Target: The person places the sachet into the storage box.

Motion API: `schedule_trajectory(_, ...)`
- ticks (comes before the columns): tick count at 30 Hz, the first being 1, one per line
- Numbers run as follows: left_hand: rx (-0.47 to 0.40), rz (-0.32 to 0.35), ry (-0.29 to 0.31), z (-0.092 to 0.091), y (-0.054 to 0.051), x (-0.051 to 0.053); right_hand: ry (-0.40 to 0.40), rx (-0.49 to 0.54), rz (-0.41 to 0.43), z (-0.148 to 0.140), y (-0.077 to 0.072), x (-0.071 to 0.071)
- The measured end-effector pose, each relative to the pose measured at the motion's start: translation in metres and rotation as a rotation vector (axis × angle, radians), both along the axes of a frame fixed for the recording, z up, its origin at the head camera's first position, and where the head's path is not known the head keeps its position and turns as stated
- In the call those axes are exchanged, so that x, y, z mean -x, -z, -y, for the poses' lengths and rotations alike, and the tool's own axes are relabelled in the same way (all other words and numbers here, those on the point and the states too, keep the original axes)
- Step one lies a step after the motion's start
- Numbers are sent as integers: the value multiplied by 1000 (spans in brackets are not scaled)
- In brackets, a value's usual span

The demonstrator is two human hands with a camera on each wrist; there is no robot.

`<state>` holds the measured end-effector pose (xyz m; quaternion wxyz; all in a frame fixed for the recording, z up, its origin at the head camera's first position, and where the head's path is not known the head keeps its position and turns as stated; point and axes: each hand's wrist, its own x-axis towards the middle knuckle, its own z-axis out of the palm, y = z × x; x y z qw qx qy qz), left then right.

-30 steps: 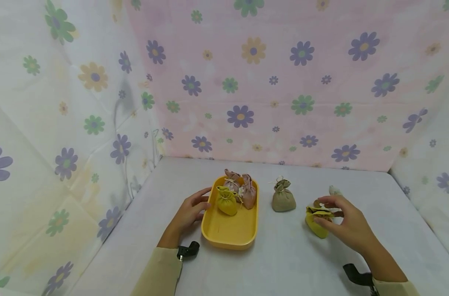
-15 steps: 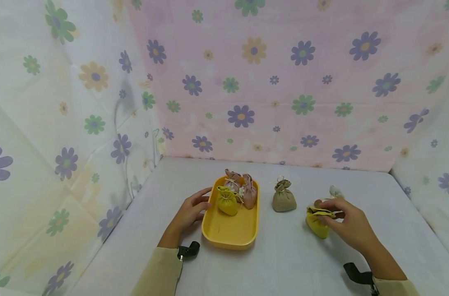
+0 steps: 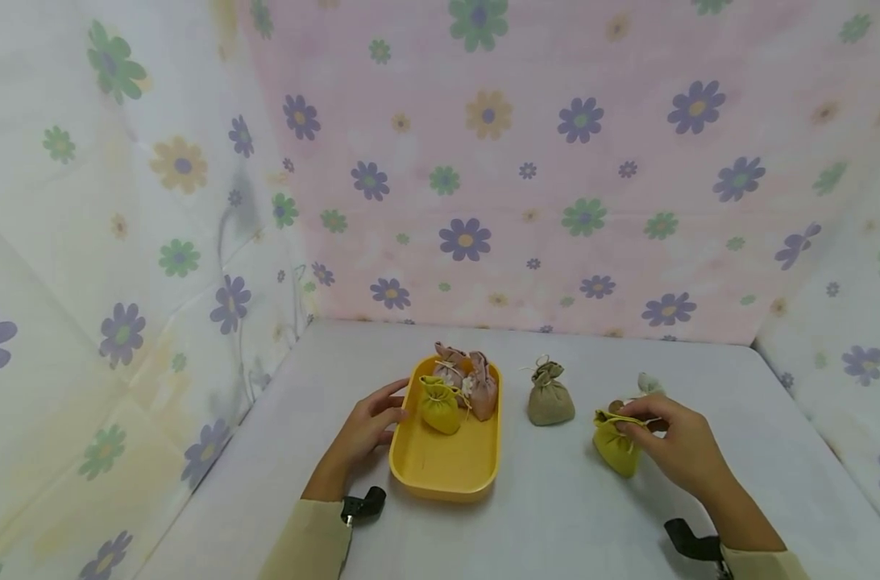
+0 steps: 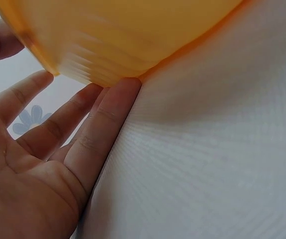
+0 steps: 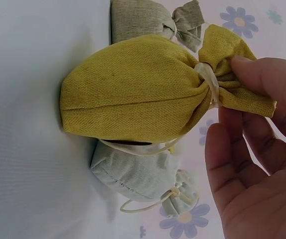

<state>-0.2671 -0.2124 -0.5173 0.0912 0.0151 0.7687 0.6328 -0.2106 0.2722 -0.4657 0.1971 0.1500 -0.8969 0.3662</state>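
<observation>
While right hand (image 3: 682, 447) pinches soft, likely light yellow pouch (image 3: 616, 453), neck (image 5: 208, 82) just below fingertips (image 5: 243, 65) seems best hold; left hand (image 3: 362, 428), fingers spread, touches tray (image 3: 446, 469).

There are two hands (image 3: 367, 427) (image 3: 675, 439), two yellow bags (image 3: 617, 453) (image 3: 441, 411), two pink bags (image 3: 483, 396) (image 3: 449, 373), one brown bag (image 3: 551, 404) and one pale grey bag (image 5: 135, 173). Three bags sit in one yellow tray (image 3: 444, 475) near the middle; three are to its right, by one bench (image 3: 541, 507).
</observation>
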Motion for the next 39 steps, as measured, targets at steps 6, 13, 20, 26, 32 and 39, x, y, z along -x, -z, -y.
schedule_trajectory(6,-8,1,-2,-1,-1,-1,23,-19,12,3,-5,-1)
schedule_trajectory(13,-16,11,4,-1,-2,0,41,-35,15,7,-12,1)
schedule_trajectory(20,-13,6,6,-2,-4,-2,34,-38,-17,10,-15,3)
schedule_trajectory(26,-17,-2,6,-3,-6,-5,12,-18,-57,15,-17,6)
schedule_trajectory(32,-15,6,-1,-2,-5,-4,-6,14,-89,23,-24,9)
schedule_trajectory(39,-17,3,0,-2,-4,-3,-13,47,-105,35,-32,12)
